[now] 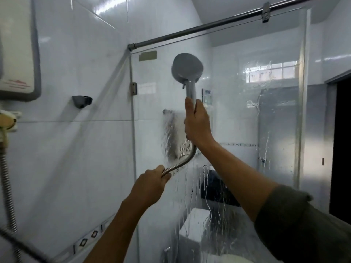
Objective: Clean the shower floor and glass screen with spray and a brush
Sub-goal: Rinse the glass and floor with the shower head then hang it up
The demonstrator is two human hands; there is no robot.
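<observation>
**Rinsing the glass from the top down**

The right hand (197, 124) holds the shower head (187, 68) high, its grip curled round the handle. The face is turned to the glass screen (237, 111) just beyond, probably so water runs down the whole pane. Wet streaks trail below. The left hand (152, 182), grip closed round the hose (182, 162), likely takes up slack. The shower floor is out of view.

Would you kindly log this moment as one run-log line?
right hand: grips shower head, aimed at glass | left hand: grips hose | glass: wet, streaked
</observation>
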